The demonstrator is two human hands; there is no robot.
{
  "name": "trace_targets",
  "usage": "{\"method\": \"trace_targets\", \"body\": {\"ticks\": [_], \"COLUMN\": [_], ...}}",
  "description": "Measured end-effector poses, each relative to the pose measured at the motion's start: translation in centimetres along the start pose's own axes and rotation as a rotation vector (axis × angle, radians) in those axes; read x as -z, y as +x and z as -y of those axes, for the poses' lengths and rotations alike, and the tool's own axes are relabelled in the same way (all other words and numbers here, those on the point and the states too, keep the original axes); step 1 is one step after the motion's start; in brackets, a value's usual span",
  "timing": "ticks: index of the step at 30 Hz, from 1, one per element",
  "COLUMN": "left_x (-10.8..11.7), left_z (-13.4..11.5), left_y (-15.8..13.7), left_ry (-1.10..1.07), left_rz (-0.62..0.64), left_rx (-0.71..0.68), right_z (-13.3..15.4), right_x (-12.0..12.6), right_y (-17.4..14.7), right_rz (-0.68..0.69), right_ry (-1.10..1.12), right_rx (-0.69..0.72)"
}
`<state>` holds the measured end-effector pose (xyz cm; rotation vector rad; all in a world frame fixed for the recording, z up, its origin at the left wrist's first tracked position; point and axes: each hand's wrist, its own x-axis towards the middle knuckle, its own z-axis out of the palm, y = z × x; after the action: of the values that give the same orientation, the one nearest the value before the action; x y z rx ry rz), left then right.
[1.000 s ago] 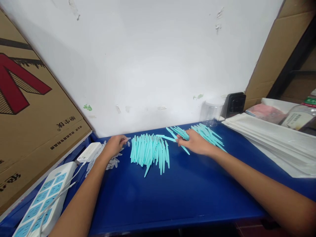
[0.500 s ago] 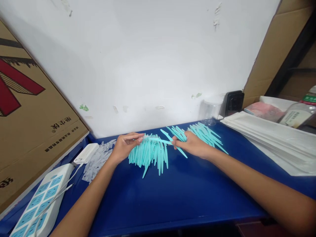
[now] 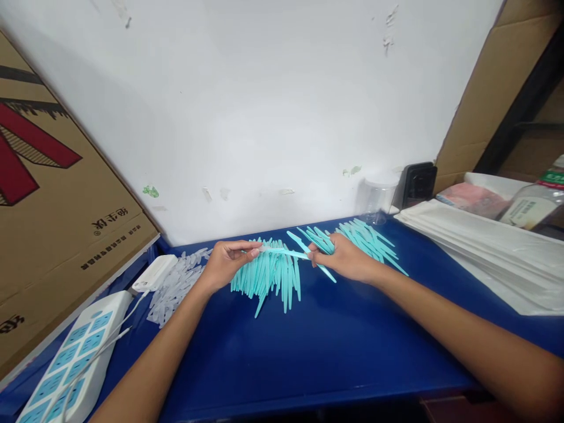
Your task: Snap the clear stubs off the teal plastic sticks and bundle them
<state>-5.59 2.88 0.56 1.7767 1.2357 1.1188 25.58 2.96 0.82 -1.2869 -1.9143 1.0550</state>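
In the head view my left hand [image 3: 228, 263] pinches a translucent cap [image 3: 263, 248] between thumb and fingers. The cap sits at the left end of a turquoise eyebrow razor [image 3: 286, 252], which lies level between my two hands. My right hand [image 3: 343, 257] grips the other end of that razor, and several more turquoise razors [image 3: 319, 239] fan out from its closed fingers. Under the level razor spreads a heap of turquoise razors [image 3: 267, 276]. Another heap of razors [image 3: 372, 241] lies just behind my right hand. Loose translucent caps [image 3: 176, 288] are piled left of my left wrist.
A white power strip [image 3: 77, 358] with cables and a small white box [image 3: 154, 273] stand at left, beside a large carton [image 3: 53, 235]. Towards the back right are a clear plastic jar [image 3: 378, 197], a black object [image 3: 418, 182] and stacked white bags [image 3: 489, 247]. A white wall closes off the back.
My left hand has shifted slightly to the right, bringing the cap along the end of the razor. My right hand has hardly moved.
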Motion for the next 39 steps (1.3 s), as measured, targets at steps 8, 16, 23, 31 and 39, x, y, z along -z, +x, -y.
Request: {"method": "trace_targets", "body": {"ticks": [8, 16, 23, 31, 39], "left_x": [0.2, -0.3, -1.6, 0.2, 9.4], "left_z": [0.1, 0.3, 0.3, 0.0, 4.3], "left_y": [0.0, -0.2, -0.6, 0.1, 1.1], "left_ry": [-0.002, -0.024, -0.099, 0.221, 1.114], "left_rz": [-0.01, 0.089, 0.137, 0.04, -0.082], "left_rx": [0.031, 0.022, 0.054, -0.059, 0.029], "right_z": [0.1, 0.6, 0.9, 0.0, -2.6], "right_x": [0.1, 0.1, -0.6, 0.1, 3.4], "right_y": [-0.1, -0.2, -0.6, 0.1, 2.5], "right_rz": [-0.005, 0.061, 0.08, -0.007, -0.266], "right_ry": [0.009, 0.026, 0.093, -0.078, -0.713], "right_rx": [0.007, 0.1, 0.034, 0.086, -0.091]}}
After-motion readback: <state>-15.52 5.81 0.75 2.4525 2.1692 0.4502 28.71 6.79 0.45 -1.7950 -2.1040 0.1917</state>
